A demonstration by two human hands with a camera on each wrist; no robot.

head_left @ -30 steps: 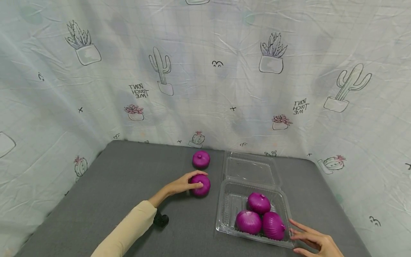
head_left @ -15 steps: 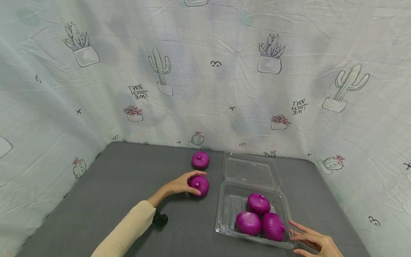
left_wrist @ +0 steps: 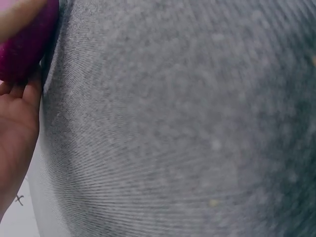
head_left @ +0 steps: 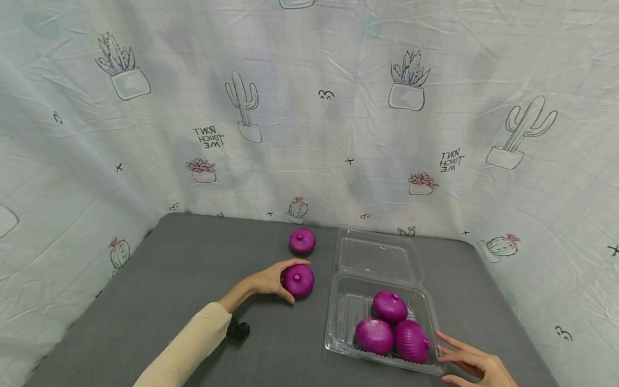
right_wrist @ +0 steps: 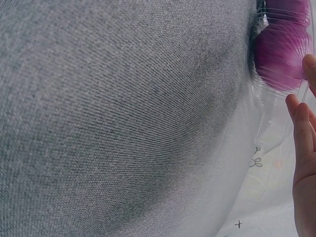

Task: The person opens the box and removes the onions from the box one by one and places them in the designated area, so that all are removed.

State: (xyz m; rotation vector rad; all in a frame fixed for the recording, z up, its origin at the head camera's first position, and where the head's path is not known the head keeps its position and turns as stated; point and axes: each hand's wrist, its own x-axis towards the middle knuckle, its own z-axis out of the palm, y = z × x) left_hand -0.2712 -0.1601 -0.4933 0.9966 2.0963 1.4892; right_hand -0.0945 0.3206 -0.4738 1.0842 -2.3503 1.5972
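In the head view, my left hand (head_left: 272,279) is spread around the left side of a purple onion (head_left: 299,280) on the grey table. Its fingers reach along the far side, and its thumb stands out at the near side. The left wrist view shows this onion (left_wrist: 27,47) between thumb and fingers. Three more purple onions (head_left: 374,336) lie in a clear plastic clamshell box (head_left: 338,322). At the box's right wall, my right hand (head_left: 476,365) rests with straight fingers, also seen beside the box in the right wrist view.
Another purple onion (head_left: 302,241) sits behind the one at my left hand. The box's lid (head_left: 377,255) lies folded back towards the curtain (head_left: 309,134). A black object (head_left: 238,329) shows beside my left sleeve (head_left: 188,344).
My left thumb has slid off the top of the onion to its near side, and the grasp has widened. That onion has shifted slightly left. The right hand stays at the box.
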